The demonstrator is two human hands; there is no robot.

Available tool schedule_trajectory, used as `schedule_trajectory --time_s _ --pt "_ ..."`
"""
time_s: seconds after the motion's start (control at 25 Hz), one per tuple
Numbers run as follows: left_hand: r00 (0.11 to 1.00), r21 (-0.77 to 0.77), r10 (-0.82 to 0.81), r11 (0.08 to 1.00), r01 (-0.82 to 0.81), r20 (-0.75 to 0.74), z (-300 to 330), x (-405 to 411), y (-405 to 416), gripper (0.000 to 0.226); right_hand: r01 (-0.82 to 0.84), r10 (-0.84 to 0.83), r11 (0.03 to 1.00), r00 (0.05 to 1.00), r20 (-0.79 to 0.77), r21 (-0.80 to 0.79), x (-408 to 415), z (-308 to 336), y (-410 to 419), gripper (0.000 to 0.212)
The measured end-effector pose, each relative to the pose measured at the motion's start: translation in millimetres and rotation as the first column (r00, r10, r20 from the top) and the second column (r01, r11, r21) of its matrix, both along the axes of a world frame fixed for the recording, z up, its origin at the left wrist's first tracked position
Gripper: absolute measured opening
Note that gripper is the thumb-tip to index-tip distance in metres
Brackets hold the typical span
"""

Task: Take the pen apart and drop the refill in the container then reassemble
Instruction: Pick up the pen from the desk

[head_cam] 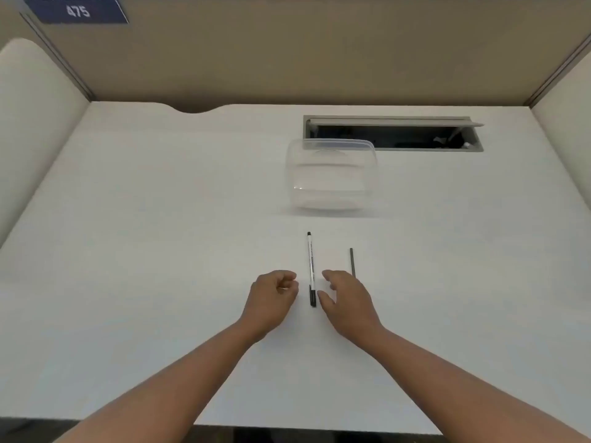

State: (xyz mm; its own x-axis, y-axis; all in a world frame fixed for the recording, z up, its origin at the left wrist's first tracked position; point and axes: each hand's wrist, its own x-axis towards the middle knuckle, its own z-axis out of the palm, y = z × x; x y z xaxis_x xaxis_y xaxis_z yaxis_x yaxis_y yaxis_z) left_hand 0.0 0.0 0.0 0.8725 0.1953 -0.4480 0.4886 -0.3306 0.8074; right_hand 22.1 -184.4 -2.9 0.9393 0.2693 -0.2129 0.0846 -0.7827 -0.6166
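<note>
The pen is lying flat on the white desk, running lengthwise away from the person, its black cap end nearest them. A thin dark refill is lying parallel just to its right, apart from it. The left hand is hovering beside the pen with fingers curled loosely inward, gripping nothing. The right hand is reaching in on the other side, fingers spread, empty, partly covering the refill's near end. Farther back, the clear container is sitting before an open cable tray.
</note>
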Motion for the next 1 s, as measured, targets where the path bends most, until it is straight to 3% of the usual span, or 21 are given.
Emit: schedule_trajectory --time_s 0.16,0.28,0.6,1.0 --pt "0.983 -0.263 0.097 0.955 -0.135 -0.153 -5.3 1.7 -0.2 0.027 0.128 -0.118 0.988 0.987 -0.107 0.091 -2.6 0.8 8.6 0.017" --pt "0.965 -0.390 0.146 0.893 -0.224 -0.220 -2.8 7.3 -1.0 0.022 0.206 -0.171 0.963 0.965 -0.197 0.174 -4.2 -0.1 13.7 0.011" --pt "0.952 -0.413 0.112 0.882 -0.228 -0.286 4.9 13.7 -6.8 0.020 0.446 -0.227 0.837 0.811 -0.540 0.318 -5.0 3.7 15.1 0.030" --pt "0.981 -0.356 0.109 0.920 -0.161 -0.161 14.8 22.2 -9.6 0.019 0.391 -0.153 0.850 0.825 -0.544 0.354 -6.6 16.8 10.5 0.030"
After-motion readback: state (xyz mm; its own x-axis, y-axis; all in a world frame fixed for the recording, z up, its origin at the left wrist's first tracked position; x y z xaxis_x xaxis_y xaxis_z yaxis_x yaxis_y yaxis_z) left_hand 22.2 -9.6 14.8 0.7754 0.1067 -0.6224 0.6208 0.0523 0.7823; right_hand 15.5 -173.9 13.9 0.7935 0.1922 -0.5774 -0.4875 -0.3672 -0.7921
